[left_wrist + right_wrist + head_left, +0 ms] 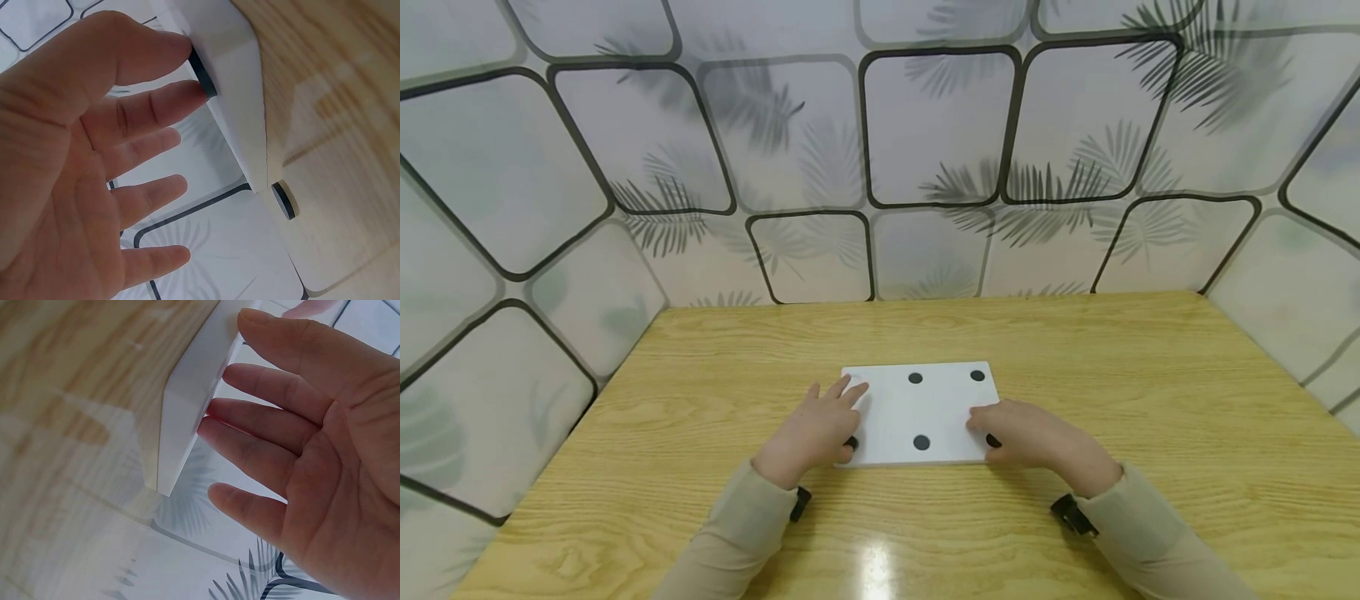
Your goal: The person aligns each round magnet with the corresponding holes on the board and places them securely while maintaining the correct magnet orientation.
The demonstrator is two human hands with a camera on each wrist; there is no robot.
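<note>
A white rectangular board lies flat on the table with black discs on it, among them a middle front disc. My left hand is over the board's left end. Its thumb and index finger pinch the edge of a black disc at the near left corner; the other fingers are spread. Over the right end, my right hand rests its fingertips on the board, fingers nearly straight. Another disc shows between its thumb and index finger. One loose black disc lies on the table past the board's corner.
The wooden table extends around the board on all sides. Patterned wall panels stand behind it and along both sides. Two more black discs, the far middle disc and far right disc, sit along the board's far edge.
</note>
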